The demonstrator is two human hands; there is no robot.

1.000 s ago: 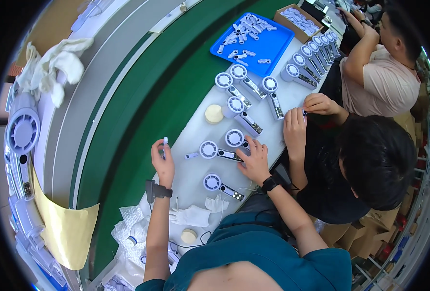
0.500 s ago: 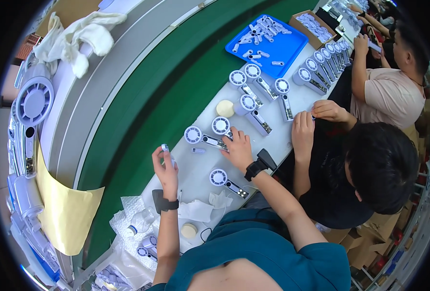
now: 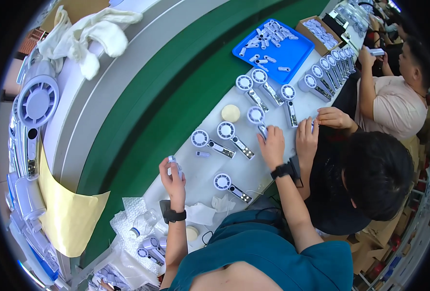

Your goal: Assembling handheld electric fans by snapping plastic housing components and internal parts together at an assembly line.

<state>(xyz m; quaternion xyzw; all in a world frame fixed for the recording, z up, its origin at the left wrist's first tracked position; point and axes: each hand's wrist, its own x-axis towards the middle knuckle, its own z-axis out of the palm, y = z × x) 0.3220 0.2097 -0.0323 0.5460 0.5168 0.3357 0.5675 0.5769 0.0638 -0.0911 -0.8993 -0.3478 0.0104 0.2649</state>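
Note:
My left hand is raised above the near side of the white table, its fingers closed on a small lavender plastic piece. Farther right, my right hand grips the handle of a lavender handheld fan; its fingers hide much of that handle. Between my hands lie two more fans, one on the left and one on the right, with circuit boards showing in their open handles. A small lavender cover piece rests below them. Closer to me is another open-handled fan.
A co-worker's hands work close beside my right hand. Beyond stand several fans, a blue tray of small parts and a cardboard box. A round cream pad, plastic bottle and green belt are around.
My right hand has left the middle fan and moved right onto another fan's handle, shifting that fan slightly toward me. My left hand still holds its small piece. The whole view has shifted a little.

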